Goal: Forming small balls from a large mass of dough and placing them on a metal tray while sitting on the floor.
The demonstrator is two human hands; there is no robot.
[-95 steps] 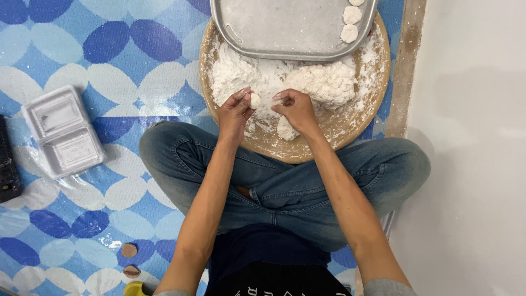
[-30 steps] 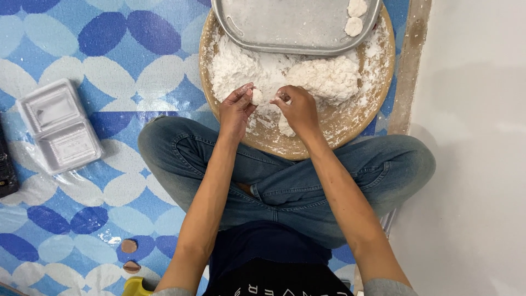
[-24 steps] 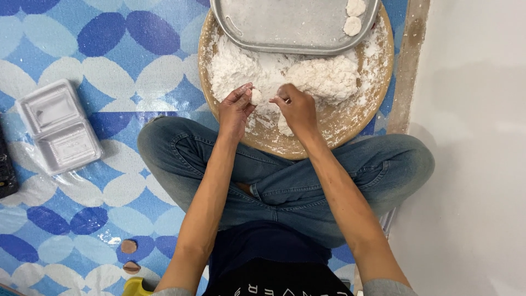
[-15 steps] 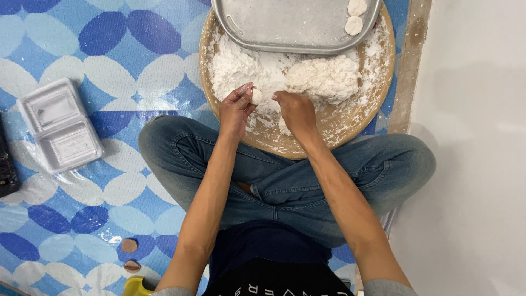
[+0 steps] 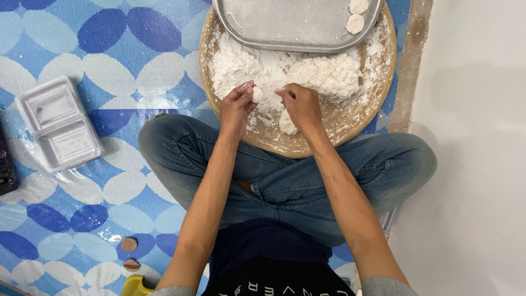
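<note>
White dough (image 5: 307, 77) heaped on a round wooden board (image 5: 350, 120): the left hand (image 5: 236, 107) pinches a small piece, the right hand (image 5: 300, 104) grips the mass below a metal tray (image 5: 285, 27).

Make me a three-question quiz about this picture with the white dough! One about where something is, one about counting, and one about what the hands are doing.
1. Where does the metal tray sit?
A. On the far part of the round wooden board
B. On the person's lap
C. On the white wall

2. How many small dough rounds show on the tray?
A. Two
B. Five
C. None

3. What are the left hand and right hand doing?
A. Resting on the knees
B. Pinching at the white dough
C. Holding the plastic box

Answers: 1 A, the tray lies over the board's far edge. 2 A, two rounds lie in its corner. 3 B, both hands' fingers are in the dough.
</note>
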